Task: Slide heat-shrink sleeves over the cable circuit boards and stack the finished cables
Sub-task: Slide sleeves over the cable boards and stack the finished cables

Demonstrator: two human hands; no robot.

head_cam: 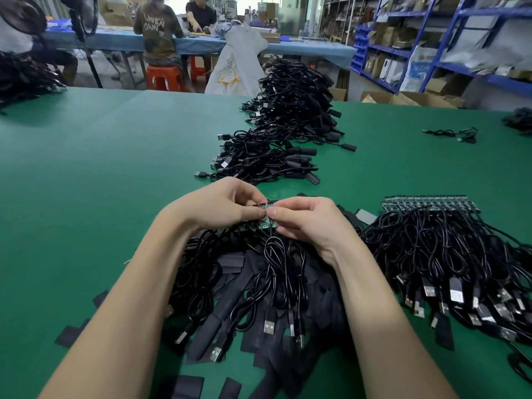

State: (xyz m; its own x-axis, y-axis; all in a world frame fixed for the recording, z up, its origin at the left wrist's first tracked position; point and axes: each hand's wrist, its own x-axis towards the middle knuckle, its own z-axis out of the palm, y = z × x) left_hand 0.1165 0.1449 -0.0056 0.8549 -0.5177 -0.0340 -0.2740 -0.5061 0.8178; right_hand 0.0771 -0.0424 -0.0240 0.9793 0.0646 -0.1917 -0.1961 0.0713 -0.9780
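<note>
Where hands (266, 216) meet: board (263, 223) (half-hidden)

two bare forearms are reaching up from the bottom corners of the frame and converging just below its centre. the left hand (218, 204) is lying knuckles-up, its fingers curling down and pinching at the meeting point. the right hand (306, 221) is sitting just beside it, thumb on top, fingers curling under in a matching pinch. the fingertips of both hands are nearly touching, both wrists bending slightly inward.
</note>
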